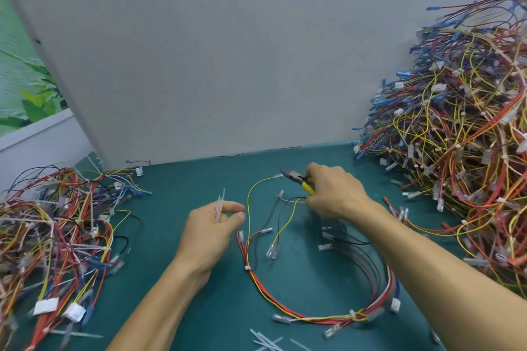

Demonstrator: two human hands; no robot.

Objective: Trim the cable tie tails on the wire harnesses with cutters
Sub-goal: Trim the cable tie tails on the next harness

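A wire harness (288,311) of red, yellow and black wires lies looped on the green table (199,179) between my arms, bound by small white cable ties. My right hand (332,192) grips yellow-handled cutters (298,179), jaws pointing left near a yellow wire's end, and its lower fingers touch the harness wires. My left hand (212,225) pinches a few thin white cable tie tails (220,204) that stick up between thumb and fingers, left of the harness.
A tall heap of harnesses (462,128) fills the right side. A lower pile of harnesses (57,231) lies at the left. Cut white tie tails (266,339) lie near the table's front edge. A grey wall panel (228,51) stands behind.
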